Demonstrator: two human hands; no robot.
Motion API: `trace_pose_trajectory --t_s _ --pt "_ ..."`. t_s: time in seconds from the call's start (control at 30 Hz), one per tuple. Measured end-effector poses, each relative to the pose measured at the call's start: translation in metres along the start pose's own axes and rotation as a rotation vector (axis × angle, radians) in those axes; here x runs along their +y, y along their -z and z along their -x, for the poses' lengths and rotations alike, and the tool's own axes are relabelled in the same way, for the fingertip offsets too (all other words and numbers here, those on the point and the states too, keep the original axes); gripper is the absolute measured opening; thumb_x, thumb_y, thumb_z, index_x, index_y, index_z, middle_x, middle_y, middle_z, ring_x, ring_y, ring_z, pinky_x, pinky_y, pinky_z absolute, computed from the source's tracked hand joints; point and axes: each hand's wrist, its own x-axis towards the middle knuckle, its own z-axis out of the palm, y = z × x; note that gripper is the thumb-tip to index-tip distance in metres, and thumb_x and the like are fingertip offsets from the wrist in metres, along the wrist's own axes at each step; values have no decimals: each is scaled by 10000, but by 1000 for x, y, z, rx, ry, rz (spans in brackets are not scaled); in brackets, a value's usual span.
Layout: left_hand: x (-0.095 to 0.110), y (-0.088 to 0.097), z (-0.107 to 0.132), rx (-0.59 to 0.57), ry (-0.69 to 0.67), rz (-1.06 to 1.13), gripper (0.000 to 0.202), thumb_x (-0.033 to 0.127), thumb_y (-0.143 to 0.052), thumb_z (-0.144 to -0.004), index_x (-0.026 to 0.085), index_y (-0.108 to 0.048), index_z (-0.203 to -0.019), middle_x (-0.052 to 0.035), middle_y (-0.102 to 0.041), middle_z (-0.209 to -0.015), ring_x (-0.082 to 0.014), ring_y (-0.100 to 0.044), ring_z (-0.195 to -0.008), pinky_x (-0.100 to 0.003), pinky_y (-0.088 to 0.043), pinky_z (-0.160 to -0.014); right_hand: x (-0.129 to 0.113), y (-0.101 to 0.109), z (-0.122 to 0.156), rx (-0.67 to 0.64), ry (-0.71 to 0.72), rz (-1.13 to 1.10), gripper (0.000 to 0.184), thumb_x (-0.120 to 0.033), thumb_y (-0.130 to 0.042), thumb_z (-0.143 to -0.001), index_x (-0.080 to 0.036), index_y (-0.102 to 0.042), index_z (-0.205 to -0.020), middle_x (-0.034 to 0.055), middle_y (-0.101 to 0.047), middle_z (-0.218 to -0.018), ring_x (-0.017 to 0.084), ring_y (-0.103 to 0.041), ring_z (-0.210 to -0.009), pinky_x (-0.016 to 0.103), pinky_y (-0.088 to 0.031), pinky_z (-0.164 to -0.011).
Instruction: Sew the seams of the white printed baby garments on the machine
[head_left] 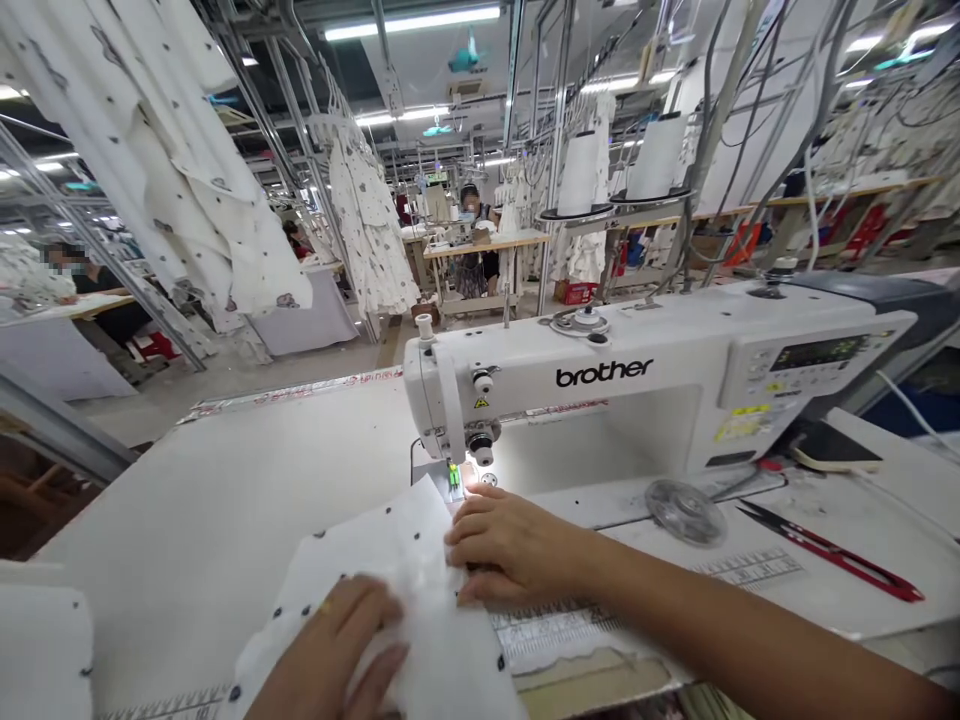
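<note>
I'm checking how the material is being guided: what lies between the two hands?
In the head view, white fabric with small dark prints spans the gap between left hand and right hand; no tool shows there.

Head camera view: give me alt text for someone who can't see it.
A person's left hand lies on dark-spotted white fabric, the right hand at its edge, in front of a white Brother sewing machine. Red-handled snips lie to the right; patterned garments hang beyond.
</note>
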Motion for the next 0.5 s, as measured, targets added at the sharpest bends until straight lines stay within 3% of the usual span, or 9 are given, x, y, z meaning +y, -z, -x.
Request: trace_pose_trajectory --t_s 0.1,0.2,0.37,0.5 --pt "-4 -1 -44 -4 -185 -149 487 386 -452 -979 265 -430 -1450 -77 -466 -1494 -276 -436 -1377 -464 -440 -1095 1 2 0 -12 43 55 338 -491 -569 -951 -171 -673 -919 28 -706 -900 176 -569 -963 348 -319 -1028" --pt "-8 -2 -66 -139 -268 -222 597 408 -438 -989 264 -252 -1538 -71 -320 -1573 -288 -301 -1450 -546 -312 -1156 6 5 1 -15 54 123 348 -490 -564 -953 -167 -671 -880 32 -691 -849 181 -556 -911 351 -349 -987" --pt "-10 6 -65 -275 -375 -203 654 398 -434 -995 302 -118 -1560 -35 -251 -1596 -250 -215 -1480 -544 -203 -1195 16 8 3 36 -12 209 348 -467 -533 -975 -163 -643 -1106 59 -680 -1110 203 -545 -1027 363 -355 -984" --pt "-13 8 -71 -268 -380 -193 677 429 -465 -981 308 -130 -1557 -44 -268 -1588 -266 -230 -1474 -554 -204 -1190 21 6 3 -14 -80 246 326 -460 -531 -980 -166 -639 -1065 55 -680 -1130 210 -532 -1102 374 -352 -1004"
